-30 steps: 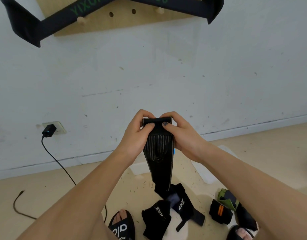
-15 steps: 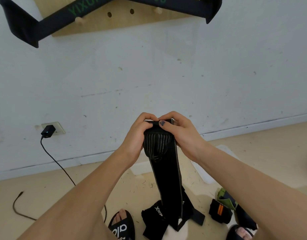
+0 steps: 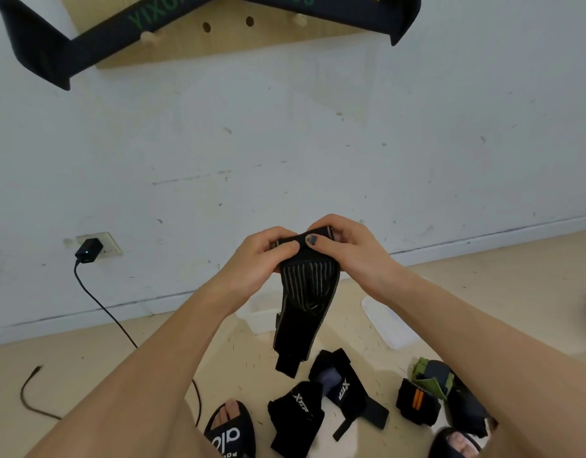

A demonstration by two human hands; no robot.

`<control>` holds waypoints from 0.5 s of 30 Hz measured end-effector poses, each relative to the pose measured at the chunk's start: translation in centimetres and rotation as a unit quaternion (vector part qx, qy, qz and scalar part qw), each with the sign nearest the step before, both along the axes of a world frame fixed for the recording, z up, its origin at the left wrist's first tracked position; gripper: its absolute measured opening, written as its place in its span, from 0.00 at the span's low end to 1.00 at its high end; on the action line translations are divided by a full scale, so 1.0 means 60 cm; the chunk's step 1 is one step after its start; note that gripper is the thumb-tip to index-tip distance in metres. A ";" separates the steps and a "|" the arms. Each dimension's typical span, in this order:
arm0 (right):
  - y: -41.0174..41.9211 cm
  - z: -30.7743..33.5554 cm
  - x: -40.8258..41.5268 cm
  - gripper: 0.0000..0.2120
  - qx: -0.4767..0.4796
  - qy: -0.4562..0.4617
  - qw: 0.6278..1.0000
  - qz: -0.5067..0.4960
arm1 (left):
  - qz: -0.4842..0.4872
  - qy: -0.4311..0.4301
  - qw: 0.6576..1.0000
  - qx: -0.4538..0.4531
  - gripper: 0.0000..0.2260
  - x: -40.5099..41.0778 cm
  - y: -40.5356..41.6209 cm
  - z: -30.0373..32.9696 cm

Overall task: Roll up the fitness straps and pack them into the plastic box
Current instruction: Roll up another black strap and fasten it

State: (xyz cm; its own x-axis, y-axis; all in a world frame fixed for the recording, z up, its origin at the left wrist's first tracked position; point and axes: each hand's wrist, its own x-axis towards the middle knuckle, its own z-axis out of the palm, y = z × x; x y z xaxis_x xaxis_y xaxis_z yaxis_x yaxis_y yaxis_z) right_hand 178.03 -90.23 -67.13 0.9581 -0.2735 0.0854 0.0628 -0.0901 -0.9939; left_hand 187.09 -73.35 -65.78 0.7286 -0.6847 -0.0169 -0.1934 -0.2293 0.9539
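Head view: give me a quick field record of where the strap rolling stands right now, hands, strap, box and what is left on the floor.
left hand: grips the top end of the strap
right hand: grips the same end, thumb on top
strap in hand: black with pale stripes, tail hangs free above the floor
plastic box: clear, on the floor behind the strap, mostly hidden
lid: lies apart, right of the box
loose straps: several black ones on the floor, unpacked
progress: rolling just begun at the top end
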 end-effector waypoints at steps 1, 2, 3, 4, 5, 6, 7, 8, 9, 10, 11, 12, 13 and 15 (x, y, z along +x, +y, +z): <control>-0.001 -0.001 -0.001 0.05 0.008 0.007 1.000 0.010 | -0.002 -0.023 1.000 0.002 0.07 0.000 0.002 0.000; -0.002 0.000 -0.003 0.05 0.025 0.019 0.999 0.024 | -0.001 -0.053 0.999 0.004 0.06 0.000 0.003 -0.001; -0.003 0.001 -0.005 0.06 0.042 0.037 0.998 0.039 | 0.001 -0.081 0.997 0.005 0.06 -0.002 0.004 -0.001; -0.004 0.003 -0.007 0.07 0.047 0.055 0.996 0.050 | 0.003 -0.101 0.995 0.004 0.05 -0.003 0.005 -0.001; -0.003 0.004 -0.009 0.08 0.040 0.068 0.995 0.058 | 0.005 -0.111 0.994 0.000 0.05 -0.005 0.005 -0.002; -0.002 0.005 -0.009 0.09 0.030 0.074 0.995 0.061 | 0.007 -0.116 0.993 -0.007 0.05 -0.006 0.004 -0.002; 0.000 0.005 -0.010 0.10 0.025 0.072 0.995 0.059 | 0.010 -0.118 0.993 -0.015 0.05 -0.006 0.004 -0.003; 0.003 0.006 -0.009 0.10 0.026 0.065 0.996 0.051 | 0.011 -0.118 0.993 -0.022 0.05 -0.006 0.003 -0.004; 0.005 0.006 -0.008 0.10 0.027 0.056 0.997 0.039 | 0.012 -0.117 0.993 -0.028 0.05 -0.006 0.002 -0.004; 0.006 0.007 -0.007 0.09 0.027 0.047 0.998 0.028 | 0.013 -0.117 0.993 -0.031 0.05 -0.007 0.001 -0.006; 0.006 0.007 -0.005 0.09 0.027 0.042 0.998 0.024 | 0.015 -0.121 0.992 -0.029 0.05 -0.007 0.001 -0.006; 0.006 0.007 -0.005 0.08 0.030 0.037 0.999 0.027 | 0.017 -0.130 0.991 -0.022 0.06 -0.008 0.000 -0.007; 0.007 0.008 -0.005 0.08 0.036 0.035 0.998 0.034 | 0.020 -0.139 0.990 -0.015 0.06 -0.008 -0.001 -0.008; 0.008 0.007 -0.004 0.08 0.055 0.038 0.997 0.044 | 0.031 -0.152 0.988 -0.013 0.07 -0.008 -0.001 -0.009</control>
State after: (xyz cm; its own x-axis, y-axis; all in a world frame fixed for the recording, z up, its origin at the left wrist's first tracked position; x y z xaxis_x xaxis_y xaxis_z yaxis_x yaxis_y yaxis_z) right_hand 177.76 -89.76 -66.68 0.9814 -0.1914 -0.0146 -0.0105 0.0226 -0.9997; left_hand 186.58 -73.43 -66.30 0.7376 -0.6360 0.2269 -0.4585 -0.2250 0.8598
